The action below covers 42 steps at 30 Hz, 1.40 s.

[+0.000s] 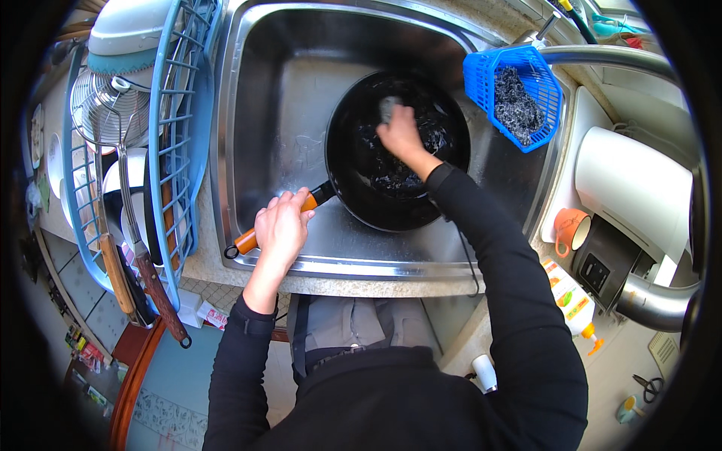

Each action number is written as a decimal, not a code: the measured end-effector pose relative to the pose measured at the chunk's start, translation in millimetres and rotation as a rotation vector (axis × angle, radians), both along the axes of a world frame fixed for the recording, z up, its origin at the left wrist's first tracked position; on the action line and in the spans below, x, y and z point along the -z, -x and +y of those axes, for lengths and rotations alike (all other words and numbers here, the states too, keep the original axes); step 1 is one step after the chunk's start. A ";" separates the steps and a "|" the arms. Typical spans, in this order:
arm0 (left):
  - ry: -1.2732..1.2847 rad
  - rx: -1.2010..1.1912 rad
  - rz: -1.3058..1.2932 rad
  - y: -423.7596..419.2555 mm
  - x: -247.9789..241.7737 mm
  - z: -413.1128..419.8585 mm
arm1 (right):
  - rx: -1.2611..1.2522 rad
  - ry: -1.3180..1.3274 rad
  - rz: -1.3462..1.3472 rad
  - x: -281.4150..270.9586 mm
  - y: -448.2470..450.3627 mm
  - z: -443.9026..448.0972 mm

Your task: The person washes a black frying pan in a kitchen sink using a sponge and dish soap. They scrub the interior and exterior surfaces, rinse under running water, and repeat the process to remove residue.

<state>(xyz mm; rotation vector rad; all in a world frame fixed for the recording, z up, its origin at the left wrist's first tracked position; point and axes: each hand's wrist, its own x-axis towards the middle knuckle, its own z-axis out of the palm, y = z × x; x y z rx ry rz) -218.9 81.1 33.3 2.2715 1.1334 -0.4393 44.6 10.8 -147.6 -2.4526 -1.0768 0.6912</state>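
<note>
A black frying pan (361, 180) rests in a stainless steel sink (302, 113), its inside wet and shiny. My left hand (282, 225) is wrapped around the pan's orange handle (246, 242), which reaches over the sink's front left rim. Inside the pan, my right hand (403, 132) presses a grey scouring pad (389, 107) to the surface. The pad is blurred and partly covered by my fingers.
A blue plastic basket (479, 79) with dark scouring fibres hangs by the faucet (615, 56). Left of the sink stands a blue dish rack (169, 169) with bowls and utensils. An orange mug (571, 228) and a pump bottle (569, 299) are on the right.
</note>
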 end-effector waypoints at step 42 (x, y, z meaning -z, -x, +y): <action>0.131 -0.099 -0.095 15.2 1.4 -3.4 | -0.871 0.029 0.143 -158.6 108.1 -57.3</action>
